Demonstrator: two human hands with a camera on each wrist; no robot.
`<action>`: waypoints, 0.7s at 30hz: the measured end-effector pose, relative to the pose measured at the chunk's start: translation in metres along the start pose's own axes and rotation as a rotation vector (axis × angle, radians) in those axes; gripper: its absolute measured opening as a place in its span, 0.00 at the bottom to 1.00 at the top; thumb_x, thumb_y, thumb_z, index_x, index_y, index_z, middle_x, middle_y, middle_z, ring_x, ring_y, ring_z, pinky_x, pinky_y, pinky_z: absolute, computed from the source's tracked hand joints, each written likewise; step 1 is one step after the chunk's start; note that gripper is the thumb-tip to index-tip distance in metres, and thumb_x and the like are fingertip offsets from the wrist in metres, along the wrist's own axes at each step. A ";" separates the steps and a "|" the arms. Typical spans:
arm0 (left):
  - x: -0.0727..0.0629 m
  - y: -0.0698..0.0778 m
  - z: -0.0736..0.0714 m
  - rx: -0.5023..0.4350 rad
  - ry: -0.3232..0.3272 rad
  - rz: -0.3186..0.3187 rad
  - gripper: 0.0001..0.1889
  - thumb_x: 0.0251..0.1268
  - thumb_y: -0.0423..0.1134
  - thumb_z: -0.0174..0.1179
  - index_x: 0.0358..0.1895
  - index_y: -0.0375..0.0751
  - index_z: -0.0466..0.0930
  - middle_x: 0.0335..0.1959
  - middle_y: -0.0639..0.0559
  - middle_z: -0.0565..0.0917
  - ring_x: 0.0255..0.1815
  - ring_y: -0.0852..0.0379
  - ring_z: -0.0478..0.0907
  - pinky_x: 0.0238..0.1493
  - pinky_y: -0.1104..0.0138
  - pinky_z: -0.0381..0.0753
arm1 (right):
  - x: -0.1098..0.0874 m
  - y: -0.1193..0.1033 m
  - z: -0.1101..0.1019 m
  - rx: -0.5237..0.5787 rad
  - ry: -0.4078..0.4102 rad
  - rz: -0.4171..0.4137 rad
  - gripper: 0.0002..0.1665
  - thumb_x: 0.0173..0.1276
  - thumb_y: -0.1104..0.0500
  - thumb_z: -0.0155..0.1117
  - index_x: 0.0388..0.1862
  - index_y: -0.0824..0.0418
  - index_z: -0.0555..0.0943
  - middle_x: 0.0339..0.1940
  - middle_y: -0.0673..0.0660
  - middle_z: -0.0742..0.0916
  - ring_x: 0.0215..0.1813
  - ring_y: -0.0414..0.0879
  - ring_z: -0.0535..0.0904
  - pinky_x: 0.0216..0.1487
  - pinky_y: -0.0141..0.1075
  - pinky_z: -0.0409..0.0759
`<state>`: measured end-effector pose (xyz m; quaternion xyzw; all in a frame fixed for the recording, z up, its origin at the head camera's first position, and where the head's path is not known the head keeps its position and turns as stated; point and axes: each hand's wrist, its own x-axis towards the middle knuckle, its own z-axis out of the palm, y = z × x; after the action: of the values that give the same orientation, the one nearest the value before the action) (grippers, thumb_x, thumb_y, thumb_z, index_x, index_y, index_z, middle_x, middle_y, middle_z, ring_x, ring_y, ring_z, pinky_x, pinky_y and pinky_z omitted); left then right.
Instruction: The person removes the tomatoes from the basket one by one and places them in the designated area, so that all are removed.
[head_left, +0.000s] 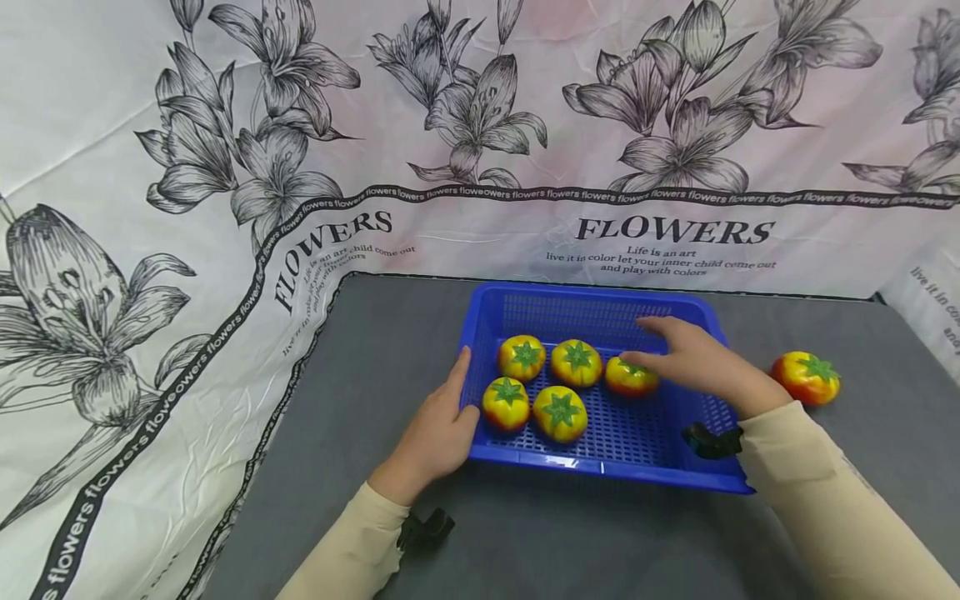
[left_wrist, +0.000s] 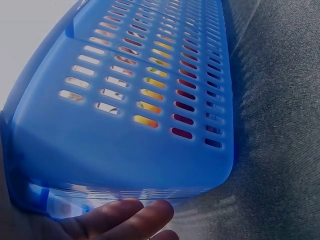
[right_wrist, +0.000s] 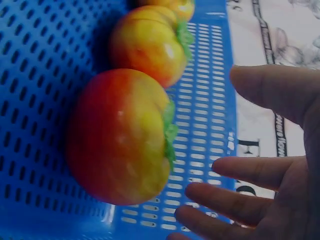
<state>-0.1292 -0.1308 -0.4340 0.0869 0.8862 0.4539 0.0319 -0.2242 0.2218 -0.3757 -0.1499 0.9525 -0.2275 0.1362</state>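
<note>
Several red-and-yellow persimmons with green star-shaped leaves sit in a blue plastic basket, grouped from its left side to its middle. My left hand holds the basket's left side near the front corner, thumb at the rim and fingers along the outer wall. Over the basket's right half hovers my right hand, thumb and fingers spread, nothing held. Nearest to it is the rightmost persimmon, which rests in the basket with the fingertips apart from it. Another persimmon lies outside, right of the basket.
The basket stands on a dark grey tabletop. Behind and to the left hangs a white cloth printed with flowers and lettering. Black straps are on the wrists.
</note>
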 end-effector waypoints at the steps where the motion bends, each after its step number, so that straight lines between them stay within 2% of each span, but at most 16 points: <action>1: 0.000 0.000 0.000 0.000 0.002 0.003 0.40 0.77 0.37 0.48 0.88 0.49 0.42 0.85 0.48 0.56 0.83 0.49 0.59 0.81 0.46 0.58 | 0.002 0.000 0.001 -0.009 -0.010 -0.002 0.51 0.74 0.38 0.65 0.78 0.74 0.65 0.75 0.79 0.71 0.75 0.77 0.64 0.72 0.71 0.64; 8: 0.000 -0.001 -0.001 0.012 0.004 0.009 0.40 0.77 0.38 0.48 0.88 0.49 0.42 0.86 0.51 0.54 0.84 0.51 0.57 0.81 0.48 0.58 | 0.007 0.002 0.008 -0.025 -0.055 -0.012 0.51 0.71 0.40 0.69 0.78 0.74 0.66 0.74 0.79 0.73 0.74 0.77 0.66 0.71 0.72 0.65; 16: 0.001 -0.002 -0.001 0.010 0.006 0.010 0.40 0.77 0.38 0.48 0.88 0.49 0.43 0.86 0.50 0.55 0.83 0.50 0.58 0.81 0.48 0.58 | 0.012 0.002 0.011 -0.032 -0.101 -0.023 0.51 0.68 0.41 0.73 0.77 0.73 0.68 0.73 0.78 0.74 0.74 0.77 0.66 0.70 0.72 0.65; 21: 0.002 -0.004 0.000 0.005 0.005 0.014 0.39 0.77 0.38 0.47 0.87 0.49 0.43 0.86 0.50 0.55 0.83 0.51 0.58 0.81 0.48 0.58 | 0.014 0.003 0.014 -0.068 -0.102 -0.054 0.51 0.66 0.43 0.75 0.75 0.75 0.69 0.70 0.79 0.76 0.72 0.77 0.69 0.70 0.71 0.66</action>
<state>-0.1317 -0.1329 -0.4366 0.0919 0.8868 0.4521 0.0261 -0.2334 0.2144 -0.3916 -0.1916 0.9471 -0.1906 0.1732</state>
